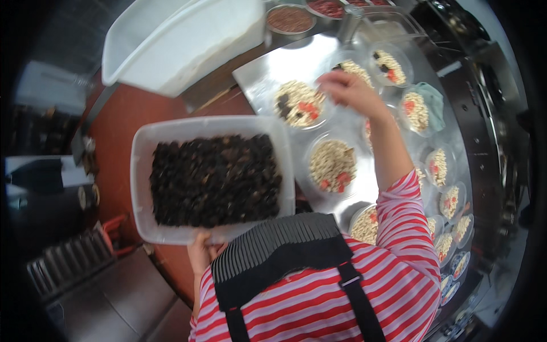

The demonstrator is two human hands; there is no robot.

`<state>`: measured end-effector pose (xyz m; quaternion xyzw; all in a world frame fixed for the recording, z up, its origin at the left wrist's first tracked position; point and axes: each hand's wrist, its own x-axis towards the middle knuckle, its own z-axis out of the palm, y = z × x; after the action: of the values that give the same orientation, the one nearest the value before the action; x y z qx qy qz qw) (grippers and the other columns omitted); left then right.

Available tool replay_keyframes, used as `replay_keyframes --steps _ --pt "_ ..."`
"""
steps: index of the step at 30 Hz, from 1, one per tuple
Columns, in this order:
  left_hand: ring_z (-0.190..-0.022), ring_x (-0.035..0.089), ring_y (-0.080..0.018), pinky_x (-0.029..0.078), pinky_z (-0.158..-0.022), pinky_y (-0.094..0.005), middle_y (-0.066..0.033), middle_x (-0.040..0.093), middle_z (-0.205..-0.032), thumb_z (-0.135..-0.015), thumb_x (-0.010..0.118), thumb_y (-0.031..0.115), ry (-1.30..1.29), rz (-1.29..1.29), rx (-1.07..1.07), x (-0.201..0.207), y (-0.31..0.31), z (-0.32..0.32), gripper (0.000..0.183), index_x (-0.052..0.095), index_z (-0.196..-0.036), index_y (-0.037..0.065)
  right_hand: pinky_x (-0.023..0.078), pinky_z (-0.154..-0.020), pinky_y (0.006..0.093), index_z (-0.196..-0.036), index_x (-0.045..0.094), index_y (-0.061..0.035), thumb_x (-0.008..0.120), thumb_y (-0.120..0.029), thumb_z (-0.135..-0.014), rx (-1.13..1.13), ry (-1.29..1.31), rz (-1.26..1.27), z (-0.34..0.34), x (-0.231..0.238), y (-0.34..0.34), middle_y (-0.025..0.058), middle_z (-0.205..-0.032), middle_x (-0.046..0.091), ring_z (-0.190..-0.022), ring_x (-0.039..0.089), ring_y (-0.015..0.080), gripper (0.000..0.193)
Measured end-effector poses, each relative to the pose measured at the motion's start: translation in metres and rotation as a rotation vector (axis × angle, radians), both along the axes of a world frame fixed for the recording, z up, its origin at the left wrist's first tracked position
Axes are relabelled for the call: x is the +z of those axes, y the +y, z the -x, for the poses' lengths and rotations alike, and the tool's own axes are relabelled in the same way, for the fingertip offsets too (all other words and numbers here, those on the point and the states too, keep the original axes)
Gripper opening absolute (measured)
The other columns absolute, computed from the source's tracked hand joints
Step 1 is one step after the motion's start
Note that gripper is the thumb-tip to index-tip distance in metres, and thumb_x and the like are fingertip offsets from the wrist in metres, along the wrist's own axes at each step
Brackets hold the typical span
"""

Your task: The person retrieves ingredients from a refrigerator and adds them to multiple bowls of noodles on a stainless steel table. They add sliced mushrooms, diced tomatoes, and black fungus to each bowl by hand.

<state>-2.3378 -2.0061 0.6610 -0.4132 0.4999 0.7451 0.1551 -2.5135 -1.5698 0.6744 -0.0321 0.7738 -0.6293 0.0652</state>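
Observation:
My left hand grips the near rim of a translucent plastic tub, held left of the metal table. Dark, crinkled pieces like black fungus fill much of it. My right hand hovers over the table between round bowls, its fingers bunched and slightly blurred; what they hold is hidden. Just left of those fingers stands a bowl of pale bits with red cubes and dark pieces on top. Nearer to me, another bowl has pale and red pieces, with no dark clump visible.
Several more filled bowls run down the metal table to the right. A green cloth lies among them. Large white bins stand at the far left, beside a round tray of brown grains. Red floor shows below.

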Motion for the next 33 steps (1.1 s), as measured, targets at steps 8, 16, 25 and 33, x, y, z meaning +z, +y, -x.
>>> replay_keyframes --steps 8,16,25,33 --pt "-0.071 0.061 -0.0284 0.056 -0.061 -0.0406 -0.0164 0.055 -0.084 -0.074 0.048 0.004 0.066 -0.017 0.062 0.014 -0.002 -0.021 0.023 0.044 -0.096 0.002 0.049 -0.071 0.0394 -0.099 0.056 -0.0028 0.061 -0.017 -0.072 0.578 0.185 -0.796 -0.067 -0.058 -0.235 0.0166 -0.097 0.058 -0.086 0.058 0.0318 0.031" --pt "-0.066 0.060 -0.0283 0.055 -0.053 -0.0370 -0.0171 0.055 -0.083 -0.074 0.048 0.004 0.035 0.012 0.069 0.006 -0.012 -0.035 0.021 0.044 -0.095 0.000 0.042 -0.045 0.0212 -0.079 0.059 -0.0010 0.056 -0.007 -0.077 0.408 -0.449 0.074 -0.065 -0.069 -0.205 0.0009 -0.060 0.055 -0.051 0.051 0.0061 0.007" --pt "-0.064 0.059 -0.0286 0.053 -0.057 -0.0401 -0.0161 0.055 -0.075 -0.073 0.053 0.007 0.062 0.140 -0.134 0.000 -0.018 -0.019 0.015 0.049 -0.082 -0.004 0.047 -0.056 0.0310 -0.087 0.055 0.0020 0.055 -0.007 -0.075 0.195 -0.211 -0.136 -0.092 -0.034 -0.167 0.0116 -0.067 0.058 -0.058 0.058 0.0188 0.015" --pt "-0.049 0.052 -0.0148 0.045 -0.042 -0.0245 -0.0104 0.053 -0.068 -0.071 0.054 0.011 0.128 0.221 -0.136 -0.007 -0.008 -0.011 0.013 0.051 -0.077 0.000 0.041 -0.051 0.0246 -0.083 0.059 -0.0032 0.062 -0.024 -0.079 0.160 -0.220 0.070 -0.089 -0.032 -0.140 0.0022 -0.060 0.054 -0.054 0.051 0.0103 0.021"
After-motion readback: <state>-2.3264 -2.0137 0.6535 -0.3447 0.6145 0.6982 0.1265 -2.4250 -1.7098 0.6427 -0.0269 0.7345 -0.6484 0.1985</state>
